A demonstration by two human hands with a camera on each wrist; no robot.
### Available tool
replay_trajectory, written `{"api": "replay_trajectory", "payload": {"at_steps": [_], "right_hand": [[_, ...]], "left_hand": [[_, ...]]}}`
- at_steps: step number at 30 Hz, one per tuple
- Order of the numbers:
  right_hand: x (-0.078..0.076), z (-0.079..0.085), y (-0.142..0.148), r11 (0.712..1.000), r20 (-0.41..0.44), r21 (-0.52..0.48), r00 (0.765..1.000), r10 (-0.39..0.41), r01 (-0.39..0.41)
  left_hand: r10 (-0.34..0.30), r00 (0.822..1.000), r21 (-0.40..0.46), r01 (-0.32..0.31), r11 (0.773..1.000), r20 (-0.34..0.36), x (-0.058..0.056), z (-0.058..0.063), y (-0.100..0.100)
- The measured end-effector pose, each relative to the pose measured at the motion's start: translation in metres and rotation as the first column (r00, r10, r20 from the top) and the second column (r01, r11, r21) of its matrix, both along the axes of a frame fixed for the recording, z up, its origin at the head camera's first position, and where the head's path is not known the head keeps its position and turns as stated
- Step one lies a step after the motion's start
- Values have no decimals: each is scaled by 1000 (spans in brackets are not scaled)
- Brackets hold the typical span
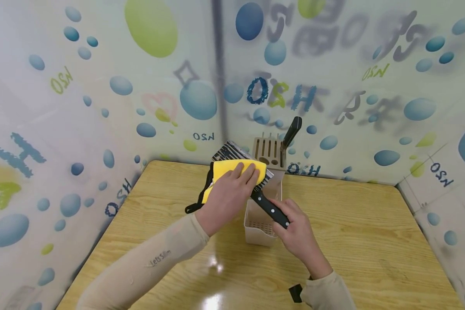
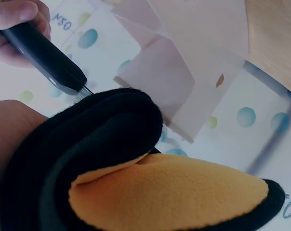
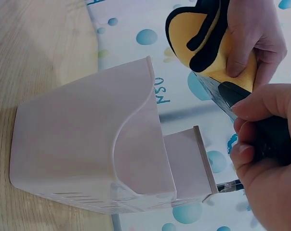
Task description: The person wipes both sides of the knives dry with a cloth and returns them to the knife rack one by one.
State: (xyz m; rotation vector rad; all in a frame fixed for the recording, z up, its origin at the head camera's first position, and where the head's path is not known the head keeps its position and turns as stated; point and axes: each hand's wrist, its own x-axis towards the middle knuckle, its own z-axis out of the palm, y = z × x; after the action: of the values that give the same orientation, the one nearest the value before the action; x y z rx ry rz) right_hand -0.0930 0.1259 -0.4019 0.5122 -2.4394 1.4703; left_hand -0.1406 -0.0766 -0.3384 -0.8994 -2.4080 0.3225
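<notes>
My right hand (image 1: 299, 234) grips the black riveted handle (image 1: 271, 209) of a broad-bladed kitchen knife. The knife's blade (image 1: 230, 151) points up and to the left, above the table. A folded yellow cloth (image 1: 221, 169) with black edging covers much of the blade. My left hand (image 1: 228, 196) holds this cloth against the blade; in the right wrist view its thumb and fingers pinch the cloth (image 3: 186, 33) around it. The knife handle (image 2: 44, 57) also shows in the left wrist view, where folded cloth hides the blade.
Behind the knife stands a pale plastic knife holder (image 1: 255, 237) with a slotted brown top (image 1: 269, 150). Another black-handled tool (image 1: 293, 130) stands in its right side. A wooden table (image 1: 364, 241) lies below, with patterned walls (image 1: 170, 86) behind and beside it.
</notes>
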Motion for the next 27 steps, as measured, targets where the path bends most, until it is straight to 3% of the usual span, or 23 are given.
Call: {"api": "replay_trajectory", "payload": {"at_steps": [15,27], "right_hand": [[0,0,1,1000,-26,15,1000,1,-1],[2,1,1,1000,-14,4,1000,-5,5]], "left_hand": [[-41,999,-33,41,999,12,14,1,6],[-58,998,-4,59,998,27,7,0,0]]}}
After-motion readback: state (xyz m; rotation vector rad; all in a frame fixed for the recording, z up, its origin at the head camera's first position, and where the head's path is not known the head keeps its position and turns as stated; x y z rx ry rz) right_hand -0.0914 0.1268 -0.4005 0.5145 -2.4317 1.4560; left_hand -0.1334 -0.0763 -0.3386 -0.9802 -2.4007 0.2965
